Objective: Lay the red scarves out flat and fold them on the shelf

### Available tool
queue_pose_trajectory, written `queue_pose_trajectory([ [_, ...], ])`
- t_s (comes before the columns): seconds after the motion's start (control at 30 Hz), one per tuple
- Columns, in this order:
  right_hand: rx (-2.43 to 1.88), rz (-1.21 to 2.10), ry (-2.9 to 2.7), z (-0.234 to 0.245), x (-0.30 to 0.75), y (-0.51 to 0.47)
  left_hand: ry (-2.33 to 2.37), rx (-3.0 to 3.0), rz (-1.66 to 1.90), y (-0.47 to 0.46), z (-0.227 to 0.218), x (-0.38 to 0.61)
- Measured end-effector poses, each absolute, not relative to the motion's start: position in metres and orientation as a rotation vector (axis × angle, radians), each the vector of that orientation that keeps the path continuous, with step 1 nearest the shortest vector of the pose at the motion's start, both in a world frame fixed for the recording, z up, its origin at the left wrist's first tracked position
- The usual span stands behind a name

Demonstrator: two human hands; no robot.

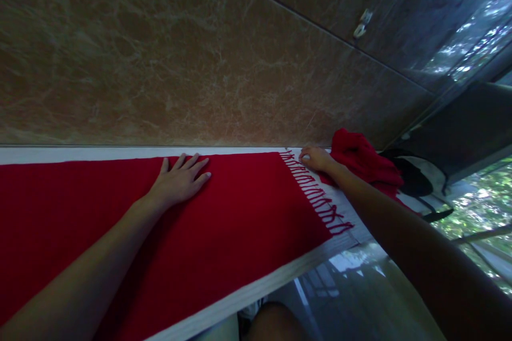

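A red scarf (240,213) lies spread flat on a long white surface (344,245), its fringed end toward the right. Fingers spread, my left hand (180,181) rests palm down on the cloth near its far edge. My right hand (318,160) is just beyond the far corner of the fringe (316,194), beside the strands. Its thumb and fingers are curled together in a pinch; whether a strand is between them I cannot tell. Behind my right wrist sits a bunched red cloth (360,160).
A brown marbled tile wall (180,64) rises right behind the white surface. At the far right are a black and white item (416,173) with a strap and a dark panel (472,128). Below the near edge are a glossy floor (340,298) and my knee (276,322).
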State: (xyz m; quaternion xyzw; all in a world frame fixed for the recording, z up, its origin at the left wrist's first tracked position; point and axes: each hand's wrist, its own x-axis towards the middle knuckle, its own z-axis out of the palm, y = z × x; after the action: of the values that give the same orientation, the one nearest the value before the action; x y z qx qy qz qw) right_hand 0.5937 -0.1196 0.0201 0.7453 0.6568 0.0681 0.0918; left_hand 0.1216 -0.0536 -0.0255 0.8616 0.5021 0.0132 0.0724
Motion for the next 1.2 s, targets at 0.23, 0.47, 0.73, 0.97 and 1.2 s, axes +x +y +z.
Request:
queue_pose_trajectory([
  [0.23, 2.247, 0.0, 1.969, 0.002, 0.598, -0.095, 1.508, 2.583, 0.015, -0.054, -0.026, 0.122],
  [0.47, 2.171, -0.115, 2.021, 0.005, 0.605, -0.091, 1.502, 2.594, 0.07, -0.052, -0.029, 0.121],
  [0.73, 2.179, 0.068, 1.953, 0.018, 0.617, -0.093, 1.515, 2.577, 0.029, -0.055, -0.025, 0.122],
  [0.97, 2.23, 0.153, 1.912, 0.022, 0.616, -0.104, 1.508, 2.583, 0.032, -0.053, -0.027, 0.122],
  [1.2, 2.099, 0.003, 2.047, 0.017, 0.602, -0.109, 1.5, 2.586, 0.053, -0.053, -0.027, 0.122],
])
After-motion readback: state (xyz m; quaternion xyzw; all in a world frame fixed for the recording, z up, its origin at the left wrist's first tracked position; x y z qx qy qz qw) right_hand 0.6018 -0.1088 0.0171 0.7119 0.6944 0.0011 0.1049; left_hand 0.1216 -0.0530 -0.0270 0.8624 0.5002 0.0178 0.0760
